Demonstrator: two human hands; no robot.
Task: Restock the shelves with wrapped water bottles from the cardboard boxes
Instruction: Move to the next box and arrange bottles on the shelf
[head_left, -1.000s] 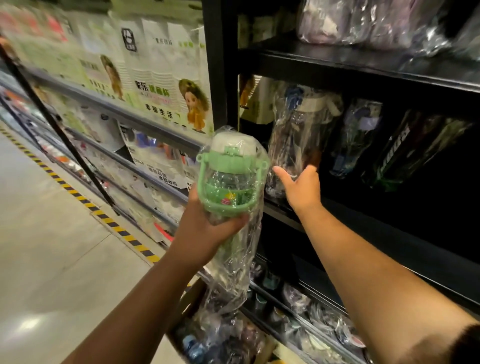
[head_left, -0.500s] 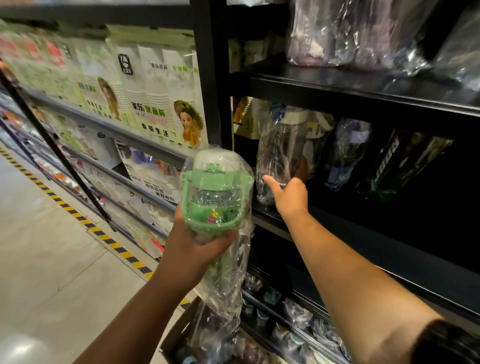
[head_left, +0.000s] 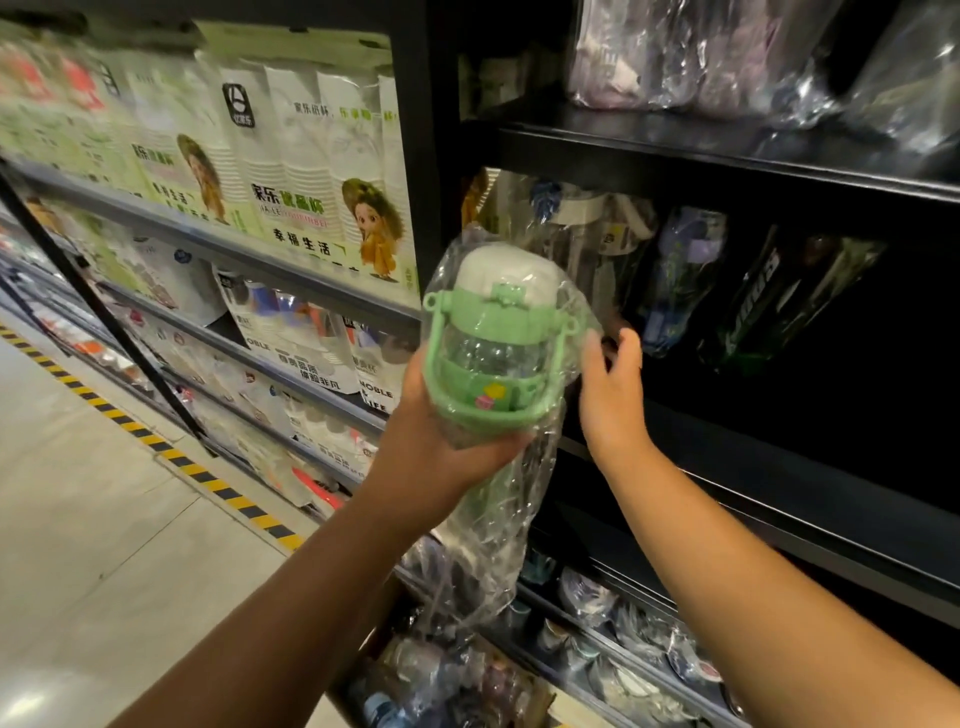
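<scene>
My left hand (head_left: 434, 457) grips the lower body of a green-lidded water bottle (head_left: 491, 353) in a loose clear plastic wrap, held upright in front of the black shelf (head_left: 779, 499). My right hand (head_left: 610, 400) is just right of it, fingers straight and spread; its thumb touches the wrap. Behind them on the shelf stand a wrapped clear bottle (head_left: 587, 249), a bluish one (head_left: 680, 275) and a dark green one (head_left: 769, 301). The right part of that shelf is dark and bare. A cardboard box (head_left: 384, 618) with wrapped bottles (head_left: 415, 680) sits low, under my arms.
A shelf above carries more wrapped items (head_left: 691, 57). A lower shelf holds several wrapped cups (head_left: 587, 597). To the left, shelves carry paper cup packs (head_left: 311, 171). The aisle floor with a yellow-black stripe (head_left: 171, 457) lies at the left.
My right hand has drawn back from the clear bottle on the shelf to beside the green bottle. My left hand has carried the green bottle right, closer to the shelf.
</scene>
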